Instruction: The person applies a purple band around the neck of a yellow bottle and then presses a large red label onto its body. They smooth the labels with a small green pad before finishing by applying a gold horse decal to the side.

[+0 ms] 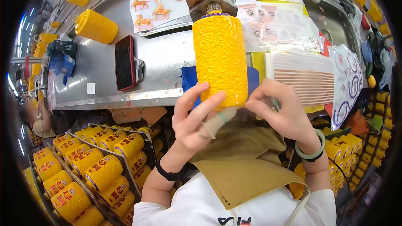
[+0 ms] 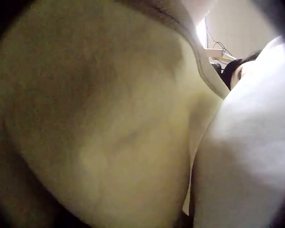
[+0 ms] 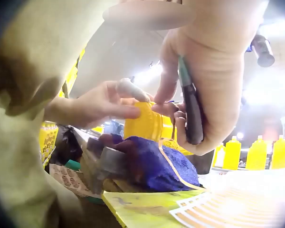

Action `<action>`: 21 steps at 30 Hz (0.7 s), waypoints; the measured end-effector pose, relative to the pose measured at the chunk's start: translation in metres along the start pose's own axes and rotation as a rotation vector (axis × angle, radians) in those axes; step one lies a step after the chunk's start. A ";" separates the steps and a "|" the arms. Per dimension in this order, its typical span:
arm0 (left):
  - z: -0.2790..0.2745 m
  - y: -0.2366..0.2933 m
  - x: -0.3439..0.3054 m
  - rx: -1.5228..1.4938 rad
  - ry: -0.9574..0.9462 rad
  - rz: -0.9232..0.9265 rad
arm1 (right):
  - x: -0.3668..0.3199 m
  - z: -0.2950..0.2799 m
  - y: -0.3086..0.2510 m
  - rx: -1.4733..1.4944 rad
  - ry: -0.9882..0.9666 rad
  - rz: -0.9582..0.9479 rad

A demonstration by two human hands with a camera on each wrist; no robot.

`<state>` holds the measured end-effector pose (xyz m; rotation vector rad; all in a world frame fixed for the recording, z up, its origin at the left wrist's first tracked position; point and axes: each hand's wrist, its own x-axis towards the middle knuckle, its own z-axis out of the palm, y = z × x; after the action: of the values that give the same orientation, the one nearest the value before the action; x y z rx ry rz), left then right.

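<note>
A yellow bottle (image 1: 220, 54) with raised scrollwork lies with its neck at a metal bracket (image 1: 213, 7) and its base toward the person. My left hand (image 1: 192, 117) grips the base end, fingers over its side. One finger wears a pale cover (image 1: 217, 122) with a green band. At the base's right edge, my right hand (image 1: 278, 104) pinches with thumb and index finger. From there a thin tan strip (image 3: 173, 164) hangs down in the right wrist view. A slim dark tool (image 3: 194, 111) with a green end is tucked in the right palm. Blue cloth (image 3: 154, 161) lies under the bottle.
Right of the bottle lies a sheet of tan strips (image 1: 303, 73), with printed sticker sheets (image 1: 276, 23) behind. Horse figures (image 1: 161, 11) lie on a tray at the back. A phone (image 1: 124, 62) and another yellow bottle (image 1: 96, 26) are on the left. Crates of labelled bottles (image 1: 102, 171) stand below. Apron cloth fills most of the left wrist view.
</note>
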<state>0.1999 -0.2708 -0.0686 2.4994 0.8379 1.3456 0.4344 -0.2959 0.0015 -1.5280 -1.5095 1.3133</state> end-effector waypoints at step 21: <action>0.014 0.001 -0.032 -0.272 0.259 -0.362 | -0.006 -0.009 -0.017 0.066 -0.014 -0.051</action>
<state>0.1977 -0.2876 -0.0986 1.8875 1.0195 1.5467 0.4378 -0.2973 0.0216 -1.4324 -1.4889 1.3345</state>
